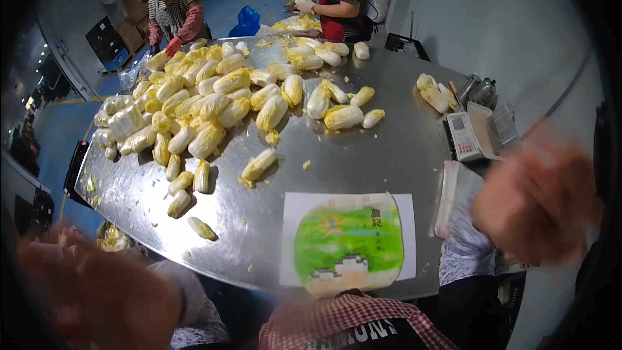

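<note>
Both my hands are raised close to the camera and smeared by motion. My left hand (103, 291) is at the lower left, off the table's near edge; its fingers are too blurred to read. At the right, my right hand (538, 201) looks rounded, but whether it holds anything cannot be made out. Between them a green and white printed packaging bag (350, 240) lies flat on a white sheet (407, 233) at the table's front edge. Beyond it, a single yellow-white napa cabbage (259, 165) lies on its side, with a small cabbage (202, 228) to its left.
A large pile of napa cabbages (201, 104) covers the far left of the steel table (389, 162). A scale (463, 136), metal canisters (481, 91) and a stack of clear bags (453, 188) stand at the right. Two co-workers (172, 13) (346, 0) work at the far side.
</note>
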Available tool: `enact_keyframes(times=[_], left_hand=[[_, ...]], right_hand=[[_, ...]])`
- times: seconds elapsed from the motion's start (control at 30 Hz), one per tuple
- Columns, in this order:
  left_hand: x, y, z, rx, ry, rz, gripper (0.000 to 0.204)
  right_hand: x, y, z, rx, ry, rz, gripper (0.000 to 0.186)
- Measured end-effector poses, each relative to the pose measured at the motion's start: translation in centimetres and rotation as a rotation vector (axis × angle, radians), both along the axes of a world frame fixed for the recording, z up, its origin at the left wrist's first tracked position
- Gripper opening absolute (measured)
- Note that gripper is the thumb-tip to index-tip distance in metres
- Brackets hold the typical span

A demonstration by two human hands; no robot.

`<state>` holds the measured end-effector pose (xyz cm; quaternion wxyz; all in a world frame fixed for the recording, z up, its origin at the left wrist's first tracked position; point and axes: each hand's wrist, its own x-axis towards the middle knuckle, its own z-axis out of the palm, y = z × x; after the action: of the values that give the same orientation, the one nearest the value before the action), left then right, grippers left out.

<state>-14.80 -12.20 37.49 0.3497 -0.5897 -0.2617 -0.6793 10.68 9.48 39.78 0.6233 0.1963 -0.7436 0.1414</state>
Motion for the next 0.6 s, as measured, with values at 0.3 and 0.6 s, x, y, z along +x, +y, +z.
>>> enact_keyframes(times=[0.3, 0.6], left_hand=[[-14.0, 14.3, -29.4, -1.386, -0.132, 0.592, 0.043], [-13.2, 18.2, -38.1, -1.651, 0.013, 0.818, 0.062]], right_hand=[[-15.0, 23.2, -25.3, -0.808, -0.996, -0.551, 0.022], [-16.5, 36.4, -35.5, 0.023, -1.329, -1.389, 0.018]])
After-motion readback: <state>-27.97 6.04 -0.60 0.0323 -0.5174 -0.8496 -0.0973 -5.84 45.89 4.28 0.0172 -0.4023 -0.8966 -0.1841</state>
